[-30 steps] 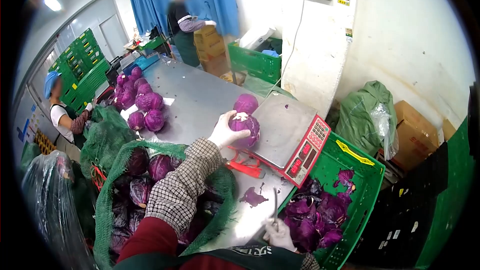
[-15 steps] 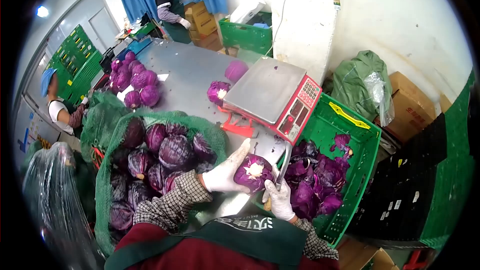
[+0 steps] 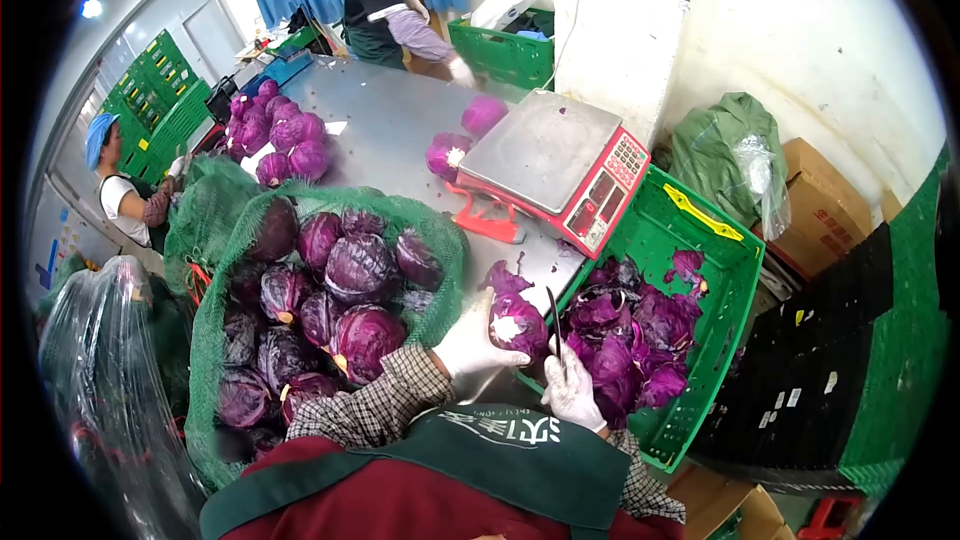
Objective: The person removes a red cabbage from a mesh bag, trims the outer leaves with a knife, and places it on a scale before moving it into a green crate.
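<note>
My left hand point(image 3: 466, 342), in a white glove, is closed round the side of a red cabbage point(image 3: 522, 328) whose pale cut stem end faces up and left. A dark-bladed knife point(image 3: 554, 318) stands nearly upright in my gloved right hand point(image 3: 572, 390), its blade close to the right side of the cabbage. A purple leaf point(image 3: 506, 278) shows just beyond the cabbage. To my left, a green mesh bag point(image 3: 452, 270) is full of dark red cabbages. Trimmed leaves point(image 3: 620, 340) lie in the green crate point(image 3: 722, 340) on my right.
A red-edged weighing scale point(image 3: 545, 148) stands ahead on the metal table point(image 3: 380, 130), with a red-handled tool point(image 3: 490, 224) before it. Two cabbages sit beside the scale; a pile of cabbages point(image 3: 285, 135) lies further left. One person works across the table, another at far left.
The knife blade has swung more upright, and the cabbage has turned in my left hand. A leaf now shows beyond it. The person across the table has moved closer, one arm lowered toward the table.
</note>
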